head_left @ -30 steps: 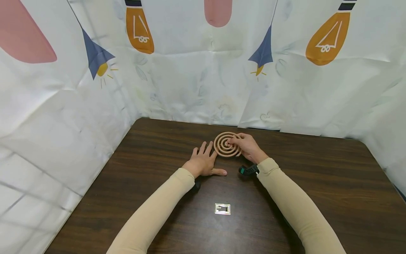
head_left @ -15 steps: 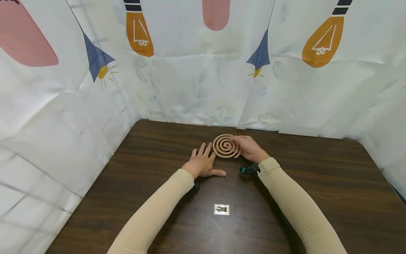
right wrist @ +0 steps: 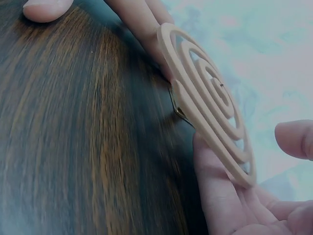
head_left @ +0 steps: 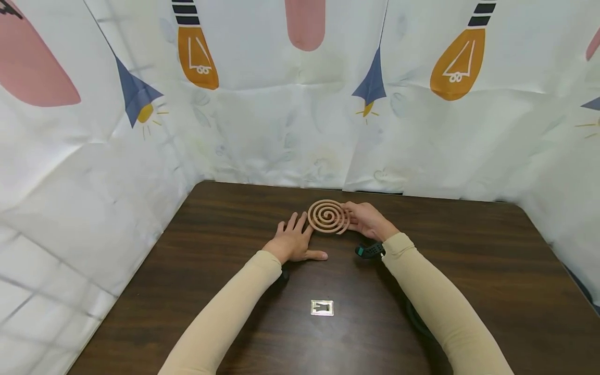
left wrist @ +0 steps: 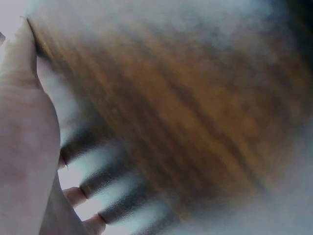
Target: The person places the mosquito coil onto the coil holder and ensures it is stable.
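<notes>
A tan mosquito coil (head_left: 326, 201) lies raised a little above the tabletop near its back edge. In the right wrist view, a small bent metal piece (right wrist: 179, 111) shows beneath the coil. My left hand (head_left: 291, 245) rests on the table with its fingers spread, the index finger at the coil's left edge. My right hand (head_left: 367, 220) is at the coil's right side. Its fingers (right wrist: 215, 181) reach under the rim, while its thumb (right wrist: 298, 138) stands apart from the coil. The left wrist view shows only part of the left hand over blurred wood.
The dark wood table (head_left: 469, 271) has a small silver metal plate (head_left: 322, 308) lying nearer the front. A printed white curtain (head_left: 281, 130) hangs behind the table and along its left side. A dark band with a device (head_left: 367, 250) sits at the right wrist.
My right hand's fingers have come away from the coil's centre and moved out to its right edge. My left hand keeps its place beside the coil. The head view has shifted slightly.
</notes>
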The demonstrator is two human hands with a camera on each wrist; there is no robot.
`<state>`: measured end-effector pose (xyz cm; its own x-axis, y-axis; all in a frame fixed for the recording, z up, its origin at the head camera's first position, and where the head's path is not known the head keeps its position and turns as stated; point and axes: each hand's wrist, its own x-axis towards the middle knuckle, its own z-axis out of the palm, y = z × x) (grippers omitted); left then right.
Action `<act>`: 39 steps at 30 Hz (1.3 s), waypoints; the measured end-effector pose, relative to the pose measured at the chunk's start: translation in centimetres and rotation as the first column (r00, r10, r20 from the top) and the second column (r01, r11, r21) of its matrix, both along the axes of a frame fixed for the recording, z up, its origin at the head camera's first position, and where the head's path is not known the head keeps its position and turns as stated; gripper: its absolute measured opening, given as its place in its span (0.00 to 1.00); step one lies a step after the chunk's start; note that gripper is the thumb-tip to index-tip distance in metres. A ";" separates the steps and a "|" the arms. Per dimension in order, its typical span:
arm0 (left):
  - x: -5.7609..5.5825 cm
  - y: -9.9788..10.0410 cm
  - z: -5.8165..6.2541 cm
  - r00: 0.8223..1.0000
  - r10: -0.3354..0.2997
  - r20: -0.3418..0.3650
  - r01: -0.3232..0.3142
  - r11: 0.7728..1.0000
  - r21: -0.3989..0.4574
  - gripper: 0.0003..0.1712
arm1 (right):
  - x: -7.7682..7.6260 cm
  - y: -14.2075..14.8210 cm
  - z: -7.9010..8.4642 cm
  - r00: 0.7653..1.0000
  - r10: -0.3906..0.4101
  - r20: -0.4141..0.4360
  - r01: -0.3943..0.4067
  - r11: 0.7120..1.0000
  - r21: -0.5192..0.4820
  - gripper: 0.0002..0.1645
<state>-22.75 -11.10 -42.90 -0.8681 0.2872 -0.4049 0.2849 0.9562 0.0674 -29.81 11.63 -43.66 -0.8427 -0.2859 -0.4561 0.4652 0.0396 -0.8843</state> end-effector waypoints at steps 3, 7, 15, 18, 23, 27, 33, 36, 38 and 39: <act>0.0 -0.1 0.0 1.000 0.000 0.001 0.000 1.000 0.010 0.63 | 0.2 0.3 0.1 1.000 0.001 -0.001 -0.001 1.000 0.009 0.31; 0.0 -0.1 0.1 1.000 -0.003 -0.002 0.003 1.000 0.018 0.62 | 0.4 0.7 0.3 1.000 -0.002 0.004 0.002 1.000 0.018 0.31; 0.0 -0.1 0.2 1.000 0.000 0.000 0.000 1.000 0.029 0.62 | 0.6 2.0 0.3 1.000 -0.001 0.016 0.001 0.999 0.034 0.35; 0.0 -0.2 0.2 1.000 -0.001 0.002 0.001 1.000 0.025 0.62 | 0.8 2.5 0.5 1.000 -0.006 0.016 0.005 0.999 0.044 0.36; 0.0 -0.2 0.0 1.000 -0.009 -0.003 0.009 1.000 0.025 0.62 | 1.3 3.1 0.8 1.000 -0.005 0.007 0.005 0.999 0.048 0.35; 0.1 -0.2 0.0 1.000 -0.013 -0.004 0.013 0.999 0.037 0.62 | 1.7 4.0 1.0 1.000 0.002 -0.007 -0.002 0.999 0.054 0.35; 0.1 -0.4 0.2 1.000 -0.020 0.005 0.020 0.997 0.069 0.61 | 2.4 5.8 1.6 0.999 0.014 -0.047 -0.011 0.999 0.052 0.35; 0.1 -0.5 0.3 1.000 -0.021 0.014 0.020 0.996 0.082 0.61 | 2.9 6.7 2.0 0.998 0.022 -0.066 -0.018 0.998 0.059 0.36; 0.2 -0.6 0.3 1.000 -0.022 0.016 0.020 0.996 0.083 0.61 | 3.2 7.3 2.1 0.996 0.030 -0.080 -0.024 0.997 0.068 0.36; 0.2 -0.7 0.3 1.000 -0.021 0.017 0.019 0.996 0.085 0.61 | 3.3 7.6 2.2 0.996 0.031 -0.086 -0.025 0.997 0.071 0.36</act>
